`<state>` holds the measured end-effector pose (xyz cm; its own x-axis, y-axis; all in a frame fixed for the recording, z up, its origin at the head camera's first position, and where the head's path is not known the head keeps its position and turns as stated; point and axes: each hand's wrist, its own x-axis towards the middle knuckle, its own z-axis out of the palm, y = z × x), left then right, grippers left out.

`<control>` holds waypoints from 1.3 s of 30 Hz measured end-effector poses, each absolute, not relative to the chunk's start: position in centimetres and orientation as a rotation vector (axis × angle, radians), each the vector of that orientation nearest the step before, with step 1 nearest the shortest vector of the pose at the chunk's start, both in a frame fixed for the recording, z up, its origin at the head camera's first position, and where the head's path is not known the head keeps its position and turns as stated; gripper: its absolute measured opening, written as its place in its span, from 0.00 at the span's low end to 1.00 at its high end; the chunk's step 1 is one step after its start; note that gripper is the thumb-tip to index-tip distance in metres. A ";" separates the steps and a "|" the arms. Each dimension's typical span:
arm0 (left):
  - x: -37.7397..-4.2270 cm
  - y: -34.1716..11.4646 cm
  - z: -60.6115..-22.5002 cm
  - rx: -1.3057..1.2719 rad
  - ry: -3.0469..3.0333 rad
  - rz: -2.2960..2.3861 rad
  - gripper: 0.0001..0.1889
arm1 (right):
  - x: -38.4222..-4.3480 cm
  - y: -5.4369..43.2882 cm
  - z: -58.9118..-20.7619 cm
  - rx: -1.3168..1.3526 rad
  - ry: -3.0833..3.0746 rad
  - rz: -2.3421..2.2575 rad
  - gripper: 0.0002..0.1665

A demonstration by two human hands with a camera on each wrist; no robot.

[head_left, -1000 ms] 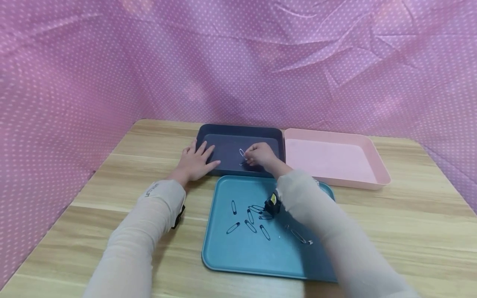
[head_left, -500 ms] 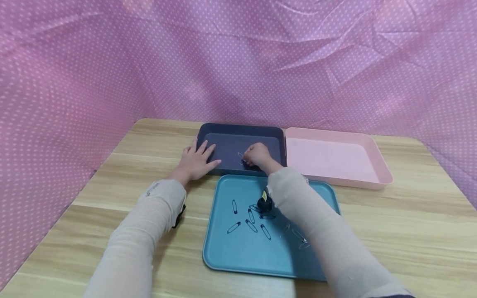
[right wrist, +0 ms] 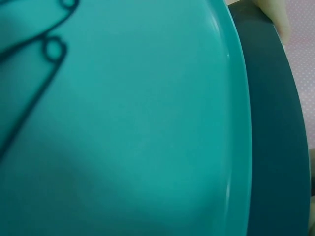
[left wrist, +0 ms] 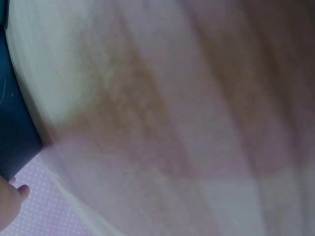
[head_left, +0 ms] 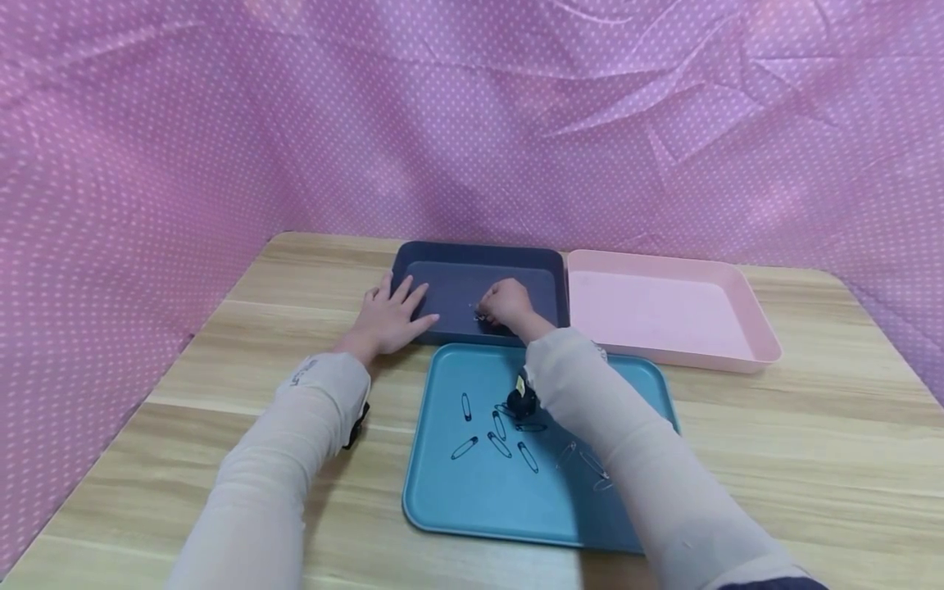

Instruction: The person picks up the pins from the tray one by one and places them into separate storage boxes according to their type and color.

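My left hand (head_left: 388, 321) lies with fingers spread over the left rim of the dark blue tray (head_left: 442, 283), its thumb along the front edge. Low inside that same tray, my right hand (head_left: 509, 303) has its fingers curled and pinches a small silver safety pin (head_left: 478, 317), mostly hidden by the fingertips. Under the right forearm is a teal tray (head_left: 472, 508) holding several black safety pins (head_left: 499, 445) and a few silver safety pins (head_left: 592, 464). In the right wrist view, black pins (right wrist: 54, 49) show blurred on the teal surface.
A pink tray (head_left: 649, 315) stands against the right side of the dark blue one. The teal tray sits directly in front of both. A pink dotted cloth (head_left: 472, 123) hangs behind the wooden table (head_left: 811, 442). The right sleeve covers the teal tray's right part.
My right hand has lowered slightly into the dark blue tray, and the silver pin that stuck up from its fingers now lies lower, mostly hidden. The left hand has stayed in place.
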<state>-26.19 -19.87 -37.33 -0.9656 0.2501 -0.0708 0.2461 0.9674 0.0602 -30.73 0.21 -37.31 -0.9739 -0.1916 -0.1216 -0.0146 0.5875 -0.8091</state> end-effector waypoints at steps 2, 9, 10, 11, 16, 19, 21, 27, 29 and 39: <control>-26.2 -19.9 -37.3 0.385 3.036 0.081 0.38 | -30.7 0.3 -37.2 -0.176 2.609 -1.354 0.06; -26.1 -19.9 -37.3 0.381 3.032 0.093 0.38 | -30.4 0.8 -36.7 -0.172 2.541 -1.426 0.06; -26.1 -19.8 -37.2 0.379 3.031 0.097 0.38 | -30.4 0.9 -36.6 -0.170 2.529 -1.439 0.06; -26.1 -19.8 -37.2 0.377 3.029 0.098 0.38 | -30.2 1.1 -36.5 -0.169 2.515 -1.452 0.06; -26.0 -19.6 -37.0 0.371 3.019 0.108 0.38 | -29.4 2.1 -35.9 -0.194 2.462 -1.477 0.07; -26.0 -19.5 -36.9 0.368 3.017 0.112 0.39 | -29.0 2.9 -35.6 -0.222 2.435 -1.493 0.09; -25.9 -19.4 -36.8 0.369 3.017 0.113 0.39 | -28.7 3.5 -35.3 -0.232 2.420 -1.508 0.09; -26.0 -19.4 -36.7 0.371 3.016 0.104 0.39 | -27.8 5.3 -34.4 -0.207 2.409 -1.512 0.11; -26.0 -19.4 -36.7 0.370 3.017 0.110 0.38 | -27.5 5.7 -34.1 -0.197 2.420 -1.489 0.11; -25.9 -19.3 -36.6 0.378 3.015 0.113 0.39 | -25.0 7.7 -33.4 -0.260 2.424 -1.467 0.09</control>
